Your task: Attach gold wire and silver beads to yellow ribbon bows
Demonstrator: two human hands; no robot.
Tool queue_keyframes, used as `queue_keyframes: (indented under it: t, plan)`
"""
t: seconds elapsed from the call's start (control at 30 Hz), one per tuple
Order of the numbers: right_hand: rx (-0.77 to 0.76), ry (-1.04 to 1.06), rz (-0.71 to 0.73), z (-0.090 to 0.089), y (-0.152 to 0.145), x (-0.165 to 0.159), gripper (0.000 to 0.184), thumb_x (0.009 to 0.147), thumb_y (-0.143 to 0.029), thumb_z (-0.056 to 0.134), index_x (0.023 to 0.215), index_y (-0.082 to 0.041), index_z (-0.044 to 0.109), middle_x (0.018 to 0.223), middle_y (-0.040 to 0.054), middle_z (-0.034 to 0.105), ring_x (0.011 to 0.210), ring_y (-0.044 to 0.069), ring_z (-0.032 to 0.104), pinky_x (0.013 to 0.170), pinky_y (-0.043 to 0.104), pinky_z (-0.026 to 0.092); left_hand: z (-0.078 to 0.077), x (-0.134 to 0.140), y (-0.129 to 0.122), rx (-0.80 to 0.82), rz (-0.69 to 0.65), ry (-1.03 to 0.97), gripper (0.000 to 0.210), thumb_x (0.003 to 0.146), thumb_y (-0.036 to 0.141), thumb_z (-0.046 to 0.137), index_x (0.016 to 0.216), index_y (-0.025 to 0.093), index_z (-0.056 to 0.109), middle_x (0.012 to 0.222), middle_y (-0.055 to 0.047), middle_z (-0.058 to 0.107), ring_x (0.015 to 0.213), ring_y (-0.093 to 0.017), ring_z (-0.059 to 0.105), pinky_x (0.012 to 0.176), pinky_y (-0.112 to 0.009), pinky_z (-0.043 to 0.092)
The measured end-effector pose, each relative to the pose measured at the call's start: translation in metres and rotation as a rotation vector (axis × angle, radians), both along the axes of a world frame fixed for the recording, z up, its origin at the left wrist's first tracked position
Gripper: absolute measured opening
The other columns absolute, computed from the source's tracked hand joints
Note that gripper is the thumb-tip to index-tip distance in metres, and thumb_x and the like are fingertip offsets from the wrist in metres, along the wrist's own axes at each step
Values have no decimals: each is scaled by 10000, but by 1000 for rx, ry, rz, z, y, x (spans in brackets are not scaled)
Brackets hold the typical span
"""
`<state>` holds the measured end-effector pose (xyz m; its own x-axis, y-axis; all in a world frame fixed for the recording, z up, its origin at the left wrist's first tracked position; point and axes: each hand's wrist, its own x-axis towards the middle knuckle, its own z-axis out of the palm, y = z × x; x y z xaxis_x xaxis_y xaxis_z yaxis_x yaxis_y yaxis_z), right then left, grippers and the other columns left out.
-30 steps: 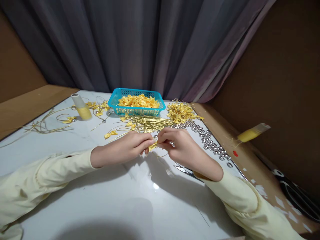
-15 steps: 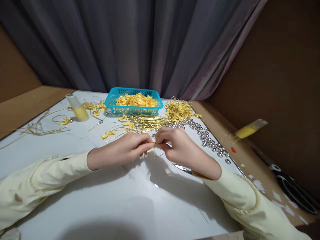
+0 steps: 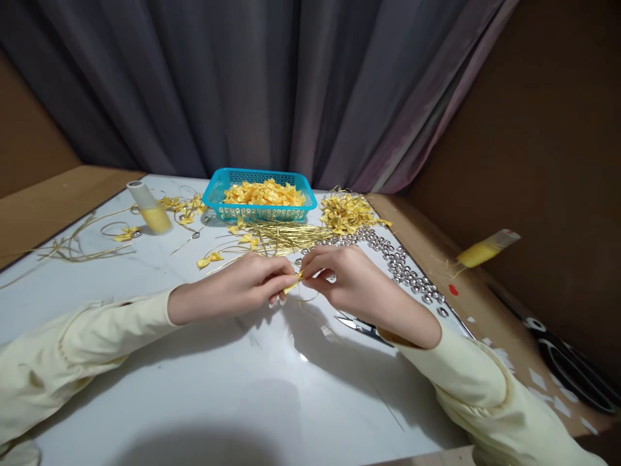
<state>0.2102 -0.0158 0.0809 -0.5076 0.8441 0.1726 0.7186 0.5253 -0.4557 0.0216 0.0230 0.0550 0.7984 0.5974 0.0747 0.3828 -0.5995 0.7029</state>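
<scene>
In the middle of the white board, my left hand (image 3: 255, 281) pinches a small yellow ribbon bow (image 3: 292, 285) between thumb and fingers. My right hand (image 3: 352, 281) meets it from the other side, its fingertips closed at the bow's edge, where a thin gold cord (image 3: 306, 300) hangs below. Fingers cover most of the bow, so its knot is hidden. Just past the hands lies a bundle of gold cords (image 3: 286, 236), with a loose yellow bow (image 3: 210, 260) to its left. Partly under my right wrist are small scissors (image 3: 356, 325).
A blue basket (image 3: 262, 213) of yellow bows stands at the back. Right of it are a pile of corded bows (image 3: 347, 213) and scattered silver beads (image 3: 407, 275). Thread spools stand left (image 3: 150, 208) and lie right (image 3: 488, 249). Large black scissors (image 3: 572, 369) lie far right.
My right wrist has shifted slightly to the right, uncovering more of the small scissors. A little more of the bow shows between my fingertips. My left hand has barely moved.
</scene>
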Motion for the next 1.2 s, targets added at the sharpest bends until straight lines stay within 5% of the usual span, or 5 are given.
queue_keyframes:
  t: [0.37,0.93,1.2]
  plan:
    - [135,-61,15,-13,-8,-1,177,781,12,501,708,-100,616,833,82,629,666,137,563,621,251,415,5,3,-1,-112,-10,53,250,910,308,435,757,161,568,558,64,558,465,-49,496,457,-142,365]
    - [1,19,35,-4,1,1,236,709,78,551,696,-118,680,856,45,660,620,90,554,577,208,393,0,2,2,-6,-34,55,270,921,318,429,733,167,550,573,62,579,500,-47,532,490,-139,366]
    - [28,24,6,-8,-2,-1,229,693,80,547,650,-114,662,830,41,638,673,105,555,602,218,391,4,2,2,-100,-24,47,283,925,287,418,723,164,573,574,59,597,498,-53,529,511,-142,390]
